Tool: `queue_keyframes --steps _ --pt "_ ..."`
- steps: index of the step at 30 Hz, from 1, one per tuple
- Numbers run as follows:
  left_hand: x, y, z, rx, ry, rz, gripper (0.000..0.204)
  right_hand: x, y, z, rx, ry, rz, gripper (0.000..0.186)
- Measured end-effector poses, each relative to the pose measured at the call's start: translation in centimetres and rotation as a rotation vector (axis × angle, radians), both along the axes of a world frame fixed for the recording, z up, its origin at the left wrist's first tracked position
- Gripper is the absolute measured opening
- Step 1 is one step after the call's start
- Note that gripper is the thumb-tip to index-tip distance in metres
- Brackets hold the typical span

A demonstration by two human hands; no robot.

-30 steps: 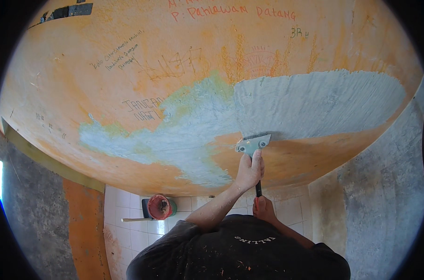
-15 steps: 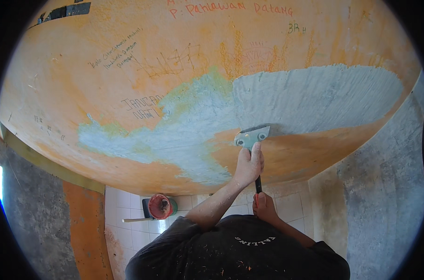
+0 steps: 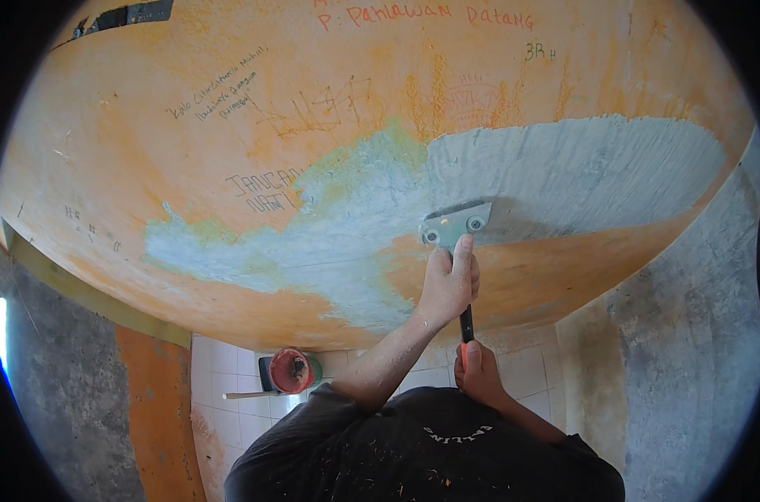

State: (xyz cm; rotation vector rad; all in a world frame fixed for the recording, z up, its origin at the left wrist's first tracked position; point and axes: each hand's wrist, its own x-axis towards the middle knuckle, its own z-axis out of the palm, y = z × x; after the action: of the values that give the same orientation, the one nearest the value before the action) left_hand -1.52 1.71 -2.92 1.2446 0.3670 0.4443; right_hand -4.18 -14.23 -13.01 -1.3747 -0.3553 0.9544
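Note:
A long-handled wall scraper (image 3: 457, 224) with a wide metal blade lies against the wall (image 3: 514, 276), at the lower left end of a smooth pale grey patch (image 3: 572, 171). My left hand (image 3: 449, 284) wraps round the handle just below the blade, its thumb pointing up along the head. Lower down, my right hand (image 3: 480, 374) is closed on the red-and-black grip end of the same handle. Left of the blade spreads a ragged pale blue patch (image 3: 313, 251) edged with yellow-green. White dust coats my left hand and forearm.
Orange paint with handwriting covers the wall around the patches. A red bucket (image 3: 290, 371) stands on the white tile floor (image 3: 242, 418) below left, beside a dark tool with a pale stick handle (image 3: 242, 395). Grey rough walls (image 3: 690, 335) rise at both sides.
The scraper blade has moved slightly up the wall, with both hands following on its handle. The whole view has shifted a little.

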Motion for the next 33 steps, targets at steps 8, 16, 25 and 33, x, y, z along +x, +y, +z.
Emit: queue_keyframes --steps 8,16,25,33 --pt "-0.2 0.6 2.4 0.079 -0.027 0.002 0.058 -0.3 0.9 2.6 0.036 -0.027 0.027 0.043" --pt "-0.3 1.0 4.7 0.054 -0.093 -0.019 0.057 -1.1 0.5 6.2 0.019 -0.047 0.05 0.044" --pt "0.1 1.6 9.4 0.129 -0.169 -0.045 0.064 0.3 1.9 9.2 0.112 -0.212 0.077 0.056" --pt "0.4 1.8 9.2 0.084 -0.216 -0.069 0.063 1.8 1.1 8.8 0.229 -0.029 0.16 0.048"
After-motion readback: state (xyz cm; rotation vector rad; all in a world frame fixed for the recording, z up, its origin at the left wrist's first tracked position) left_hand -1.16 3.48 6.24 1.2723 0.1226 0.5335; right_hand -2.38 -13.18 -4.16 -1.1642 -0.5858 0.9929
